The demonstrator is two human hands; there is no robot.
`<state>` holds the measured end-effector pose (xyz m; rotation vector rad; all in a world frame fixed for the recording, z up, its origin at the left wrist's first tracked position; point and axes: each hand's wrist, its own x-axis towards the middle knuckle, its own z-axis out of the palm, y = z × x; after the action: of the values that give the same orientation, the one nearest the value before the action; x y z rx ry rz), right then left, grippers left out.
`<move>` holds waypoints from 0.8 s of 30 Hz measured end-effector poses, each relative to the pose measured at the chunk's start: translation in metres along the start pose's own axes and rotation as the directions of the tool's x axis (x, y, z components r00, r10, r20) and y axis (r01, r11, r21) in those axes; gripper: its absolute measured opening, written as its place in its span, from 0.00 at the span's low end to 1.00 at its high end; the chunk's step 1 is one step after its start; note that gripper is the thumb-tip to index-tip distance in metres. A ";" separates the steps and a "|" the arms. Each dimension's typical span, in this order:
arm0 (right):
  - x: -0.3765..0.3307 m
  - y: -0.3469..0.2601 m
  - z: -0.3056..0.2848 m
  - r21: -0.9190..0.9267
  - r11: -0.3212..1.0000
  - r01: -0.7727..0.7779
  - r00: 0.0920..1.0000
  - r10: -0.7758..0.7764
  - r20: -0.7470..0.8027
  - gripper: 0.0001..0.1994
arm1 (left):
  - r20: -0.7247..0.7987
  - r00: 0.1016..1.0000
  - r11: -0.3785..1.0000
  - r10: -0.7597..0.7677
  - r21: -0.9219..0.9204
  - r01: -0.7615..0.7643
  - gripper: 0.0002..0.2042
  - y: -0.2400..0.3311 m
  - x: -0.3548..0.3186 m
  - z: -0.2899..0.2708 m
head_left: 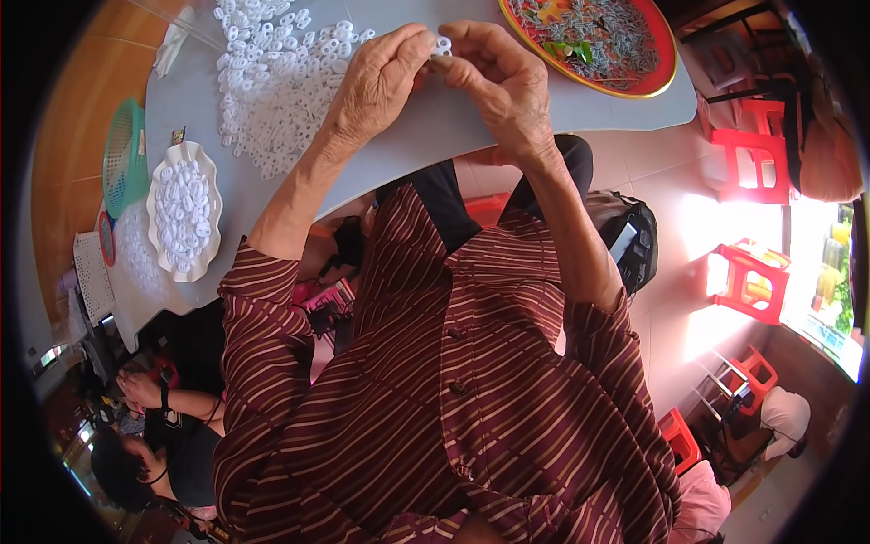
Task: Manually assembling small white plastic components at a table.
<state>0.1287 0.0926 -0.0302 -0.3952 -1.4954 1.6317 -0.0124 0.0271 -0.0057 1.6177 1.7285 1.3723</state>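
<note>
Near the top centre of the frame both hands met over a small white plastic ring piece [442,44]: the left hand [376,86] and the right hand [498,82] each pinched it narrowly between thumb and fingertips, just above the grey table [426,136]. Up and to the left lay a loose heap of white ring pieces [276,86], large and seemingly not yet handled. At the left edge a white scalloped dish [184,210] was full of similar pieces, probably the finished share. A red round tray [594,41] of small grey parts sat at upper right. Judging by the heap, much remained
</note>
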 end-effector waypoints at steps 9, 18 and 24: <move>-0.002 -0.001 0.001 -0.065 0.998 0.015 0.999 -0.012 0.050 0.12 | 0.115 0.992 0.998 -0.045 -0.040 0.050 0.16 -0.001 -0.001 -0.006; -0.008 -0.014 0.006 -0.342 0.927 0.153 0.988 -0.148 0.041 0.08 | 0.141 0.990 0.998 0.029 -0.052 -0.022 0.17 -0.003 -0.005 -0.004; -0.009 -0.005 -0.002 -0.414 0.887 0.205 0.978 -0.200 0.055 0.08 | 0.253 0.967 0.998 -0.032 -0.047 0.045 0.18 -0.001 -0.001 -0.003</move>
<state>0.1374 0.0863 -0.0290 -0.4456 -1.8322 1.1456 -0.0153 0.0249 -0.0059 1.6412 1.5545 1.1285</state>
